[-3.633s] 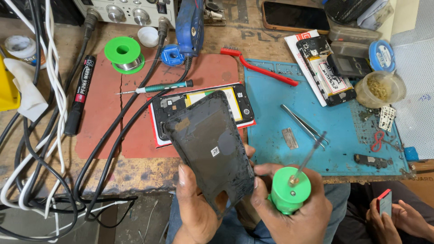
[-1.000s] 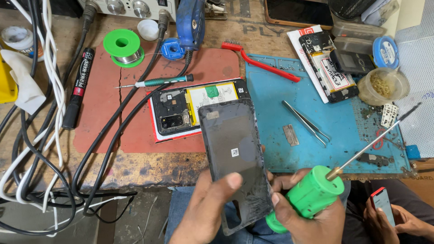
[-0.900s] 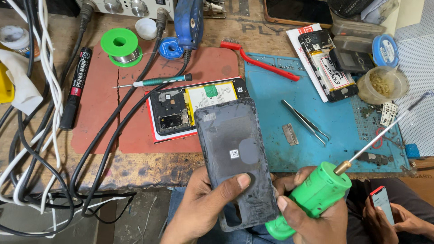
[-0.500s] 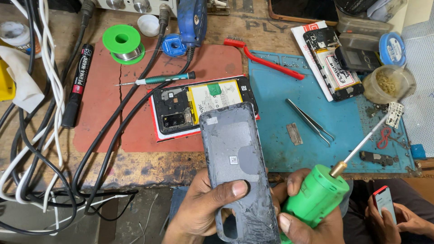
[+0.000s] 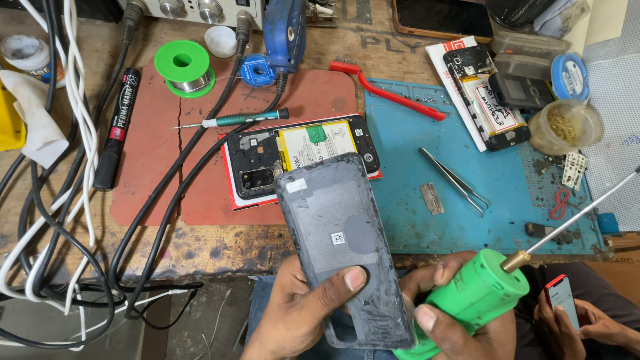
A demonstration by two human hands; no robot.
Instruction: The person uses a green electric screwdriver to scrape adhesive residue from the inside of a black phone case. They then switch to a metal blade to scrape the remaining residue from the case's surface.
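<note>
Left hand (image 5: 300,313) grips the grey phone back cover (image 5: 343,247) over the tabletop (image 5: 220,243) front edge; small white label at cover centre. Right hand (image 5: 460,327) clasps the green glue applicator (image 5: 470,300).

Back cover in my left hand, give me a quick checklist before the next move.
1. Left hand grips the grey back cover, thumb across its inner face: ok.
2. Right hand holds the green-handled tool: ok.
3. Tool's metal shaft points away from the cover, not touching it: ok.
4. Opened phone lies flat on the red mat, battery exposed: ok.
5. Tweezers lie on the blue mat: ok.
6. Adhesive state on the cover's rim: cannot tell.
</note>
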